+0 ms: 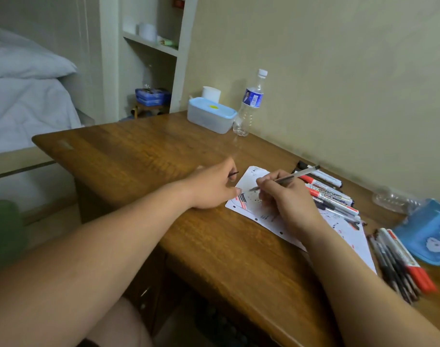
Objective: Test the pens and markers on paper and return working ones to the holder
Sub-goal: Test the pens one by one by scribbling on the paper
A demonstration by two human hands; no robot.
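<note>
A clear pen (286, 178) is grasped in the right hand (286, 199), pinched between thumb and curled fingers, with its dark tip set down on the white paper (349, 236) just left of the knuckles and its barrel slanting up and away to the far right. The paper is spread on the wooden desk (138, 151), and dots and short strokes are seen on it around the tip. The left hand (213, 186) is rested at the paper's left edge, its fingers curled around a thin dark piece (234, 174) that is too small to be identified. Just beyond the right hand, on its far right side, a row of markers (331, 194) with red and black parts is laid partly over the paper. A second bundle of pens (399, 264) is laid to the near right, beside the paper's edge. The blue holder (429, 236) is seen tipped over at the right, just past that bundle and well apart from both hands. At the far side, against the wall, a water bottle (250, 103) is stood beside a blue-lidded box (210, 117)
</note>
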